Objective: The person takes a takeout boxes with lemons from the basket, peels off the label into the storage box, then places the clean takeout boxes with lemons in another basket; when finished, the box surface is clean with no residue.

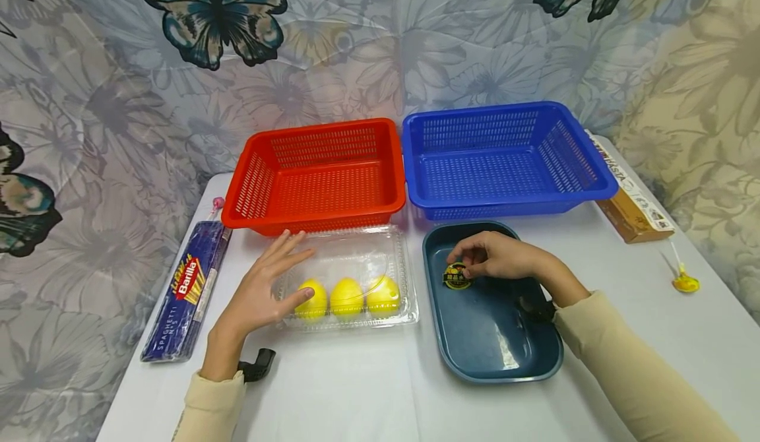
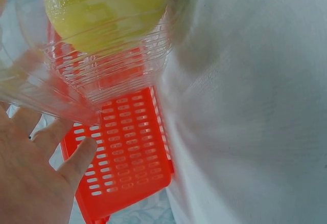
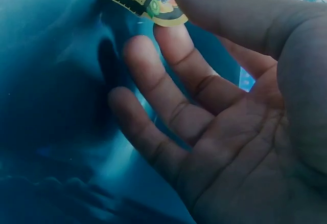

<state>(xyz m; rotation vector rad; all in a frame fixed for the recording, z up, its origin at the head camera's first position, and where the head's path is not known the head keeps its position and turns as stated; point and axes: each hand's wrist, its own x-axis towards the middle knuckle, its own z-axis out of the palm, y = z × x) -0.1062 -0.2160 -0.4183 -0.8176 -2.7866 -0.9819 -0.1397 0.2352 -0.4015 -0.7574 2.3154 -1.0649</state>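
My left hand (image 1: pixel 261 290) has its fingers spread at the left side of a clear plastic clamshell box (image 1: pixel 341 251); whether it touches the box I cannot tell. Three smooth yellow rounded things (image 1: pixel 347 297) sit in a row inside, and one yellow round thing (image 2: pixel 107 9) looms large in the left wrist view. Over the dark blue tray (image 1: pixel 493 359), my right hand (image 1: pixel 505 255) pinches a round black-and-gold label (image 1: pixel 456 276) between thumb and fingertip. Fruit pictures and characters show on the label (image 3: pixel 166 6) in the right wrist view. Its other fingers are loosely bent.
Behind stand a red basket (image 1: pixel 329 188) and a blue basket (image 1: pixel 481 171), side by side. A Barilla spaghetti pack (image 1: pixel 187 290) and a pink lollipop (image 1: pixel 218 202) lie at left. At right are a brown-and-white pasta box (image 1: pixel 638 214) and a yellow-wrapped lollipop (image 1: pixel 685 282).
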